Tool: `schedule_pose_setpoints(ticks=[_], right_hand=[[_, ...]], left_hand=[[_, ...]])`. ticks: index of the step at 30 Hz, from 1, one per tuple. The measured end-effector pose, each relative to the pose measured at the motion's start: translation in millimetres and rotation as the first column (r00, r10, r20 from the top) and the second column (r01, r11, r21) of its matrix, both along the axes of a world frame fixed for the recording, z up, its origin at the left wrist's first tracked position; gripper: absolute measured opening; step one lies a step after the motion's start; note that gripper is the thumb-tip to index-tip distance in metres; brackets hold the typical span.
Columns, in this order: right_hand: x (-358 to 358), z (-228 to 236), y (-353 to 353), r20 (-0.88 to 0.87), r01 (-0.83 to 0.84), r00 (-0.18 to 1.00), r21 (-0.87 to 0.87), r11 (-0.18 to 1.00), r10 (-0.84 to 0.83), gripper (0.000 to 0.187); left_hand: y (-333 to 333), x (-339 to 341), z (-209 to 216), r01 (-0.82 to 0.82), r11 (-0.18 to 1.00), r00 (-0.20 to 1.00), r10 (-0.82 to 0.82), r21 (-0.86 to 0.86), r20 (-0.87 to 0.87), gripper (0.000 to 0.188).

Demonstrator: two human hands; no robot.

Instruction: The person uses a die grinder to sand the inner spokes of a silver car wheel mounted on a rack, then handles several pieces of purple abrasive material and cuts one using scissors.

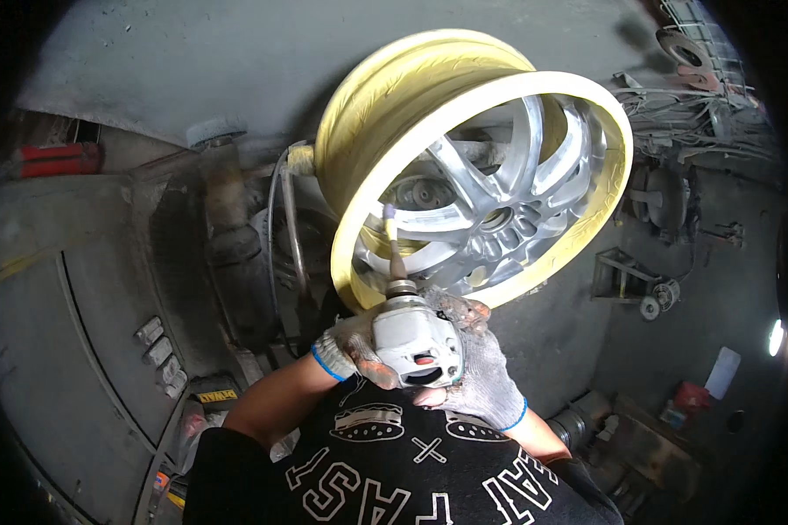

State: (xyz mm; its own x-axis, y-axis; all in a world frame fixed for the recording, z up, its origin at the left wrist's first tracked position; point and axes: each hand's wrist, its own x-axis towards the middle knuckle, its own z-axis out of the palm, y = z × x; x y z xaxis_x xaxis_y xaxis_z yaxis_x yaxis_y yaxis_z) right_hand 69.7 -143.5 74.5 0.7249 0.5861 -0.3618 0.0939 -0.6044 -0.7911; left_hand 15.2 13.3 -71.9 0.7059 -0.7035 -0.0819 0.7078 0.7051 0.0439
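Observation:
Between my two gloved hands is a white power grinder (416, 341) with a long thin shaft (396, 258) pointing away from me. The small tip (389, 212) on that shaft is at the left end of a silver spoke, inside a car wheel (525, 149); whether they touch I cannot tell. Yellow covering (617, 114) wraps the wheel's outer lip and barrel. My left hand (356, 344) is wrapped round the grinder's left side. From the right, my right hand (484, 367) grips its other side, fingers curled over and under the body. Both grey gloves are dirty.
The wheel stands tilted on a metal stand (293, 223) with a cable beside it. To the left are a dark panel (52, 289) and several small blocks (159, 350). A small metal frame (622, 276) lies on the right floor; a red object (59, 161) sits far left.

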Motion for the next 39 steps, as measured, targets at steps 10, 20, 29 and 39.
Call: schedule_pose_setpoints(ticks=[10, 20, 29, 39], right_hand=[[-13.6, 2.6, -6.2, -0.154, 0.172, 0.974, 0.025, 0.985, -0.166, 0.107], [2.3, 4.8, 4.4, -0.067, 0.003, 0.998, -0.126, 0.992, -0.012, 0.112], [-5.9, -1.4, -5.2, -0.071, 0.041, 0.996, -0.045, 0.998, -0.044, 0.111], [-13.3, -3.8, -15.6, -0.101, 0.044, 0.994, -0.028, 0.999, -0.047, 0.120]], left_hand=[[-6.3, 11.5, -9.6, -0.187, 0.981, 0.836, 0.188, -0.055, 0.516, 0.102], [7.4, 12.9, 4.0, -0.183, 0.968, 0.884, 0.238, -0.172, 0.402, 0.095], [9.8, 11.3, 22.7, -0.062, 0.996, 0.963, 0.042, 0.066, 0.268, 0.095], [2.1, 13.0, 23.6, -0.058, 0.990, 0.937, 0.099, -0.130, 0.335, 0.099]])
